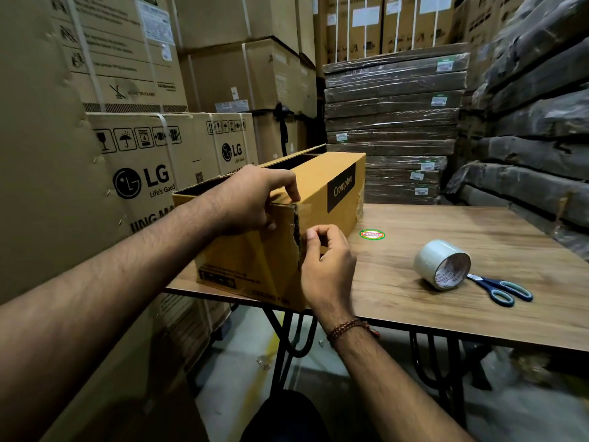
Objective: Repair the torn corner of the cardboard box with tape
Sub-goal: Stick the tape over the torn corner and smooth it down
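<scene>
The Crompton cardboard box (322,199) sits at the near left edge of the tabletop (478,237), its torn corner (297,231) facing the person. The left hand (251,202) presses the top of that corner, fingers curled over the edge; the right hand (325,263) pinches what looks like a clear tape strip beside the rip. Best to keep the seam closed, pull the strip taut and smooth it downward. The tape roll (441,263) and scissors (503,288) lie to the right.

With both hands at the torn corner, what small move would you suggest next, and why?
Probably slide the right hand down the torn edge, pressing the clear tape flat, while the left hand steadies the box. The tear below looks open.
</scene>
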A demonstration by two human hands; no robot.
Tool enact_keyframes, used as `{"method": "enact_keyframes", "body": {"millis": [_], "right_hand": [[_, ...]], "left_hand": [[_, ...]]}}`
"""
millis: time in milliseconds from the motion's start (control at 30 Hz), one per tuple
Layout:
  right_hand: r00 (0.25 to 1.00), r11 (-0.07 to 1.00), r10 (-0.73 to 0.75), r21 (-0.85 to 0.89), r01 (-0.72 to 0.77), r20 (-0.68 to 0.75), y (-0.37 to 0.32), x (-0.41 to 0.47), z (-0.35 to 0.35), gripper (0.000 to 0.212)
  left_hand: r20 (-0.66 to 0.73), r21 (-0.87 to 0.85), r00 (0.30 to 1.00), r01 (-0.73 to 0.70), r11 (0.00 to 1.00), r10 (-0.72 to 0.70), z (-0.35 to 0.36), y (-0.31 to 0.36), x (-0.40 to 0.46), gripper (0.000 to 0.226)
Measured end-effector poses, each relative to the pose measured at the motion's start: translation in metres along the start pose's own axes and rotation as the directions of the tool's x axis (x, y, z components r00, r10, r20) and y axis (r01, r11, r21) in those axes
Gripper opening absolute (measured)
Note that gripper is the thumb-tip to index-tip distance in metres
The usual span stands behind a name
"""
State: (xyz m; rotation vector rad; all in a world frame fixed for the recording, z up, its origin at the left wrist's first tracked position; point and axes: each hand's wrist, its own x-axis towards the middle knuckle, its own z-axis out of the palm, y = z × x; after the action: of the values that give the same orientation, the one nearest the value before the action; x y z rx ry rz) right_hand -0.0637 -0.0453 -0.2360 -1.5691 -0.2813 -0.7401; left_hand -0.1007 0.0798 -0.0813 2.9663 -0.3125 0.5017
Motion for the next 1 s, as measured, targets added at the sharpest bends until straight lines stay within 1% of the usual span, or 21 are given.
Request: {"method": "enact_keyframes", "body": {"millis": [100,200,267,333,433,500,567,633,667,767,1000], "right_hand": [[1.000,1.000,0.008,-0.014,-0.008,0.005,0.001,0.001,0.002,0.015],[1.000,1.000,0.022,-0.019,-0.022,-0.005,0.002,0.001,0.004,0.014],[0.999,1.000,0.029,-0.009,-0.029,-0.019,0.002,0.000,0.006,0.011],[0.999,0.999,0.041,0.005,-0.041,-0.027,0.001,-0.001,0.008,0.004],[0.996,0.999,0.046,0.023,-0.044,-0.071,-0.003,-0.004,0.009,0.014],[0.991,1.000,-0.001,-0.002,0.000,-0.133,-0.008,-0.005,0.009,0.022],[0.979,0.993,-0.105,-0.061,0.096,-0.175,-0.011,-0.006,0.009,0.026],[0.964,0.978,-0.199,-0.102,0.183,-0.176,-0.013,-0.005,0.009,0.027],[0.960,0.973,-0.221,-0.111,0.204,-0.171,-0.013,-0.004,0.009,0.027],[0.955,0.965,-0.251,-0.119,0.234,-0.155,-0.013,-0.001,0.009,0.025],[0.953,0.955,-0.282,-0.129,0.267,-0.116,-0.011,0.001,0.007,0.039]], "left_hand": [[0.001,-0.016,1.000,-0.003,1.000,0.003,0.000,0.001,-0.002,0.059],[0.046,-0.012,0.999,0.013,1.000,-0.012,-0.004,0.005,-0.003,0.064],[0.063,-0.016,0.998,0.013,1.000,-0.012,-0.005,0.008,-0.004,0.066],[0.039,-0.027,0.999,0.006,1.000,-0.005,-0.004,0.009,-0.006,0.064],[0.010,-0.021,1.000,0.008,1.000,-0.008,-0.001,0.010,-0.007,0.058],[0.008,-0.026,1.000,0.014,1.000,-0.014,-0.001,0.010,-0.007,0.056],[0.008,-0.032,1.000,0.012,0.999,-0.012,-0.001,0.010,-0.007,0.053],[0.010,-0.037,1.000,0.005,0.999,-0.005,-0.001,0.009,-0.007,0.052],[0.012,-0.039,1.000,0.001,0.999,-0.001,-0.001,0.009,-0.007,0.051],[0.007,-0.040,1.000,-0.011,0.999,0.011,-0.001,0.008,-0.006,0.052],[-0.005,-0.041,1.000,-0.021,0.999,0.021,-0.001,0.007,-0.007,0.050]]}}
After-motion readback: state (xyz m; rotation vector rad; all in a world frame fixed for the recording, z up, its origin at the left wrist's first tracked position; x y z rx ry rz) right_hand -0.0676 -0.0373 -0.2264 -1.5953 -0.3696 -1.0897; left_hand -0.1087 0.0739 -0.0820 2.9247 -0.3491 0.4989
